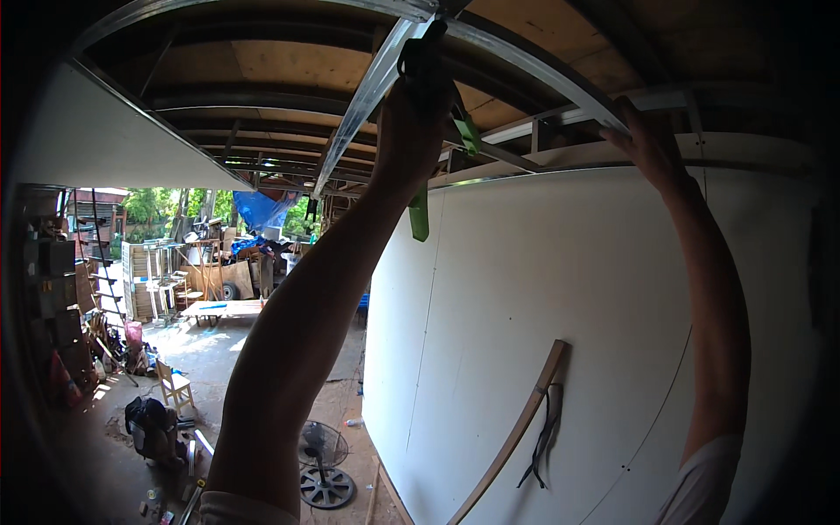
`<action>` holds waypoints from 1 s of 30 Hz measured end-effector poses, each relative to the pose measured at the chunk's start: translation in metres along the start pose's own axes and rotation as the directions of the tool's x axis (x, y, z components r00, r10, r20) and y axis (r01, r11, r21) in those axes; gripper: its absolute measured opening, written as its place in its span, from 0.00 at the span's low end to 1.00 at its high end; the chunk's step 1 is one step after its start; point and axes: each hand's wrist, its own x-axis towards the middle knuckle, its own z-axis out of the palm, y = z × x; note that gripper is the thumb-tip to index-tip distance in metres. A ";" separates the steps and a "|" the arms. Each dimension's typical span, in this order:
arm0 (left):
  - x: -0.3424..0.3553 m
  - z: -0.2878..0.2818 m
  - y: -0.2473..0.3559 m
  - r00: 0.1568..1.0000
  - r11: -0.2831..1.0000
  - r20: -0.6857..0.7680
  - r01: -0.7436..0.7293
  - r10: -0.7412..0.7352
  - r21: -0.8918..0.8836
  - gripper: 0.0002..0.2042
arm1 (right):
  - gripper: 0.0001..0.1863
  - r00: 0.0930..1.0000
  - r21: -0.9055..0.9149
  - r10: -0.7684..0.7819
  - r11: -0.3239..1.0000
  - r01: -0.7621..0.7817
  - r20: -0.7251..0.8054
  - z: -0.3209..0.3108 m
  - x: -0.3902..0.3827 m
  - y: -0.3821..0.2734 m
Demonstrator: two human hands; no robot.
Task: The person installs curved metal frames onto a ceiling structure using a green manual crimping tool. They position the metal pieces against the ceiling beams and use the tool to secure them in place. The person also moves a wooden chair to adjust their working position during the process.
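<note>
Both my arms reach up to the ceiling frame. My left hand point(416, 122) is closed around a dark tool with two green handles point(420, 214), shaped like pliers or a clamp; its dark head touches the spot where shiny metal channels meet. I cannot make out its jaws. One metal channel point(372, 96) runs from there away from me. A second metal channel point(534, 66) slopes down to the right, and my right hand point(649, 149) grips its lower end, with the fingers around its edge.
A white wall panel point(507, 262) stands ahead, with a wooden batten point(516, 424) leaning on it. A white ceiling panel point(131, 131) hangs at left. Below are a standing fan point(326, 486), a small chair point(175, 385), a crouching person point(156, 430) and a low table point(223, 308).
</note>
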 end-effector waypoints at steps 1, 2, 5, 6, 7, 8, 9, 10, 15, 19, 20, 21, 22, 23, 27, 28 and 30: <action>0.001 0.002 -0.001 1.000 1.000 -0.005 -0.005 0.005 0.003 0.11 | 0.21 1.000 0.011 -0.017 1.000 0.017 -0.020 -0.001 0.000 0.001; 0.001 0.004 -0.002 1.000 1.000 -0.010 -0.011 0.011 0.005 0.11 | 0.21 1.000 0.006 -0.002 1.000 0.002 -0.010 -0.002 0.000 0.002; 0.004 0.007 -0.012 1.000 0.998 0.000 -0.015 0.015 -0.066 0.11 | 0.22 1.000 -0.017 0.029 0.999 -0.029 0.001 -0.005 0.002 0.000; 0.005 0.007 -0.016 1.000 0.995 0.008 -0.013 0.014 -0.102 0.11 | 0.22 0.999 -0.031 0.031 0.999 -0.031 -0.008 -0.005 0.002 -0.001; 0.006 0.007 -0.018 0.999 0.996 -0.004 -0.035 0.035 -0.083 0.11 | 0.22 0.999 -0.047 0.036 0.998 -0.037 -0.015 -0.006 0.001 -0.002; 0.007 0.007 -0.019 0.998 0.996 -0.015 -0.057 0.056 -0.063 0.11 | 0.22 1.000 -0.044 0.025 0.999 -0.026 -0.016 -0.008 0.001 -0.003; 0.007 0.007 -0.021 0.997 0.996 -0.026 -0.079 0.078 -0.042 0.10 | 0.22 1.000 -0.041 0.015 0.999 -0.015 -0.018 -0.010 0.002 -0.005; 0.007 0.008 -0.021 0.997 0.995 -0.013 -0.076 0.075 -0.069 0.10 | 0.23 1.000 -0.043 0.002 0.999 -0.002 -0.018 -0.014 0.003 -0.006; 0.010 0.011 -0.022 0.997 0.983 0.003 -0.074 0.075 -0.169 0.11 | 0.23 1.000 -0.099 -0.009 0.995 0.007 -0.014 -0.021 0.008 -0.003; 0.011 0.009 -0.020 0.999 0.986 -0.001 -0.043 0.044 -0.164 0.10 | 0.25 1.000 -0.106 -0.019 0.994 0.017 -0.019 -0.026 0.008 -0.006; 0.009 0.009 -0.017 0.999 0.982 0.005 -0.039 0.040 -0.186 0.10 | 0.25 0.999 -0.090 -0.028 0.996 0.026 -0.016 -0.026 0.008 -0.004; 0.009 0.009 -0.015 0.999 0.979 0.013 -0.035 0.038 -0.203 0.10 | 0.25 0.999 -0.073 -0.036 0.997 0.035 -0.013 -0.027 0.009 -0.002; 0.008 0.009 -0.015 0.999 0.976 0.021 -0.030 0.035 -0.214 0.10 | 0.26 0.999 -0.050 -0.045 0.998 0.044 -0.013 -0.024 0.009 -0.002; 0.006 0.008 -0.017 0.999 0.975 0.032 -0.025 0.033 -0.220 0.10 | 0.26 0.999 -0.032 -0.041 0.999 0.040 -0.010 -0.021 0.007 -0.003; 0.006 0.003 -0.014 0.998 0.971 0.057 0.027 -0.013 -0.238 0.09 | 0.26 0.999 0.006 -0.011 1.000 0.010 0.038 -0.017 0.007 -0.003; 0.005 0.003 -0.012 0.998 0.969 0.059 0.041 -0.027 -0.245 0.08 | 0.27 0.998 0.003 0.004 1.000 -0.004 0.062 -0.018 0.007 -0.002; 0.004 0.004 -0.009 0.997 0.969 0.057 0.059 -0.047 -0.238 0.09 | 0.26 0.996 0.011 0.032 0.999 -0.033 0.081 -0.020 0.006 0.000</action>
